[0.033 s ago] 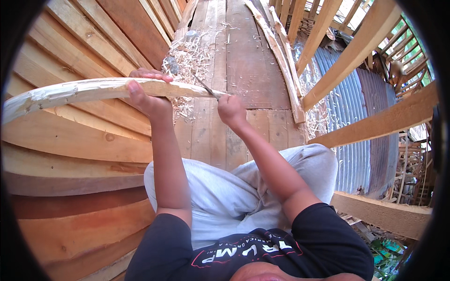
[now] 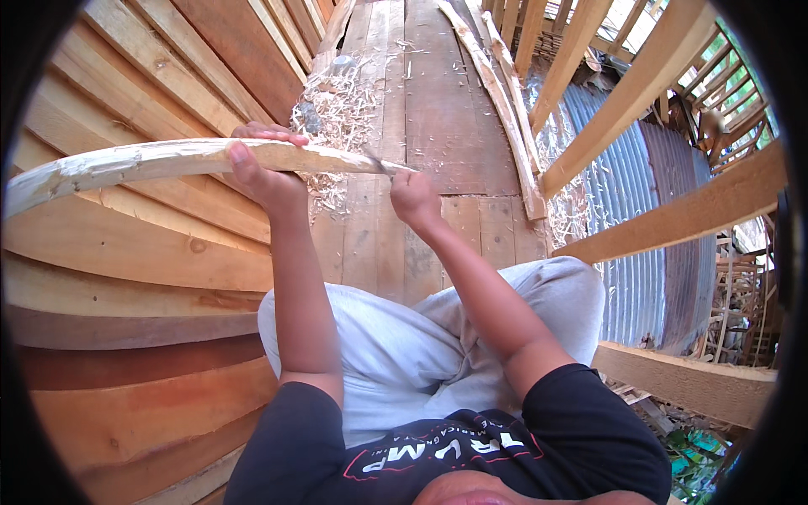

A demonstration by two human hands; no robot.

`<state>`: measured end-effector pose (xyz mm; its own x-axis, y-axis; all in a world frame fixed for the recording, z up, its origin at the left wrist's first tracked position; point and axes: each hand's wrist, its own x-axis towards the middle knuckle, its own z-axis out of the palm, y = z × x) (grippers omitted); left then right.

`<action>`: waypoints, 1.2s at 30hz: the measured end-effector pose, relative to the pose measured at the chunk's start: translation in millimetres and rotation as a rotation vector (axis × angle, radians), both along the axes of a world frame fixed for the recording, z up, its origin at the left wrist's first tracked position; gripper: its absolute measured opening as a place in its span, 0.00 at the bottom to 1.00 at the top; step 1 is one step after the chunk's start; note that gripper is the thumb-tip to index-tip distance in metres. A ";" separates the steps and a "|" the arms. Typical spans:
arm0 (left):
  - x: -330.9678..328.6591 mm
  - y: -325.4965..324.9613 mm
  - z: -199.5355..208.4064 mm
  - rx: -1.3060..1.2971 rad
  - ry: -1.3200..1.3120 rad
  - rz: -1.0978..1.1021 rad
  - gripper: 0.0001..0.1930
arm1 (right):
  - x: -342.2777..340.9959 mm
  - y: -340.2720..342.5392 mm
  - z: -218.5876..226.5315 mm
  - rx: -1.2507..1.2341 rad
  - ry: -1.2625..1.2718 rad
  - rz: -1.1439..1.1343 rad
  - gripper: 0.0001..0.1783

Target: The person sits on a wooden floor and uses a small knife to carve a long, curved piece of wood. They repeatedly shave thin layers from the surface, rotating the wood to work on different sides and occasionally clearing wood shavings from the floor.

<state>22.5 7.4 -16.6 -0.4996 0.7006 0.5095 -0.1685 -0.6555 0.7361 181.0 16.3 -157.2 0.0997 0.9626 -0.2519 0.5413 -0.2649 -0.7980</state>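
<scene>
A long pale peeled wooden pole (image 2: 181,154) runs from the left rim to the middle of the view, its narrower end at the right. My left hand (image 2: 268,172) is wrapped round it from below, with the thumb on the near side and the fingers on the far side. By the pole's right end, my right hand (image 2: 415,198) is closed round a knife (image 2: 380,165); its handle is hidden in my fist. The thin dark blade lies across the pole's end, slightly blurred.
Curly wood shavings (image 2: 337,101) lie heaped on the plank floor (image 2: 442,109). Two more peeled poles (image 2: 497,93) rest along the right side, beside slanting wooden posts (image 2: 627,93) and corrugated metal sheets (image 2: 631,210). A board wall (image 2: 143,240) closes off the left.
The knife blade has tilted slightly and now looks blurred against the pole's end. Both hands and the pole keep nearly the same place.
</scene>
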 end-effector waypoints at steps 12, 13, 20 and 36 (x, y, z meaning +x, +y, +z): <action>-5.8 -0.1 -7.2 0.047 -0.026 -0.110 0.30 | -12.8 -3.0 48.5 0.018 0.113 0.141 0.32; -3.2 0.8 -6.0 0.049 -0.009 -0.090 0.29 | -9.6 4.9 36.8 0.022 0.117 0.132 0.32; -2.1 -2.4 6.8 -0.023 -0.001 0.140 0.28 | -17.6 -8.4 22.1 0.069 0.069 0.025 0.30; 42.6 8.2 22.8 -0.066 -0.080 0.275 0.27 | 38.8 56.1 -79.4 0.381 -0.078 0.036 0.22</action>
<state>65.1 15.6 6.2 -0.7120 0.5634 0.4191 -0.0499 -0.6359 0.7702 219.8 72.5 -236.6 0.0691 0.9890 0.1311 0.6075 0.0625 -0.7919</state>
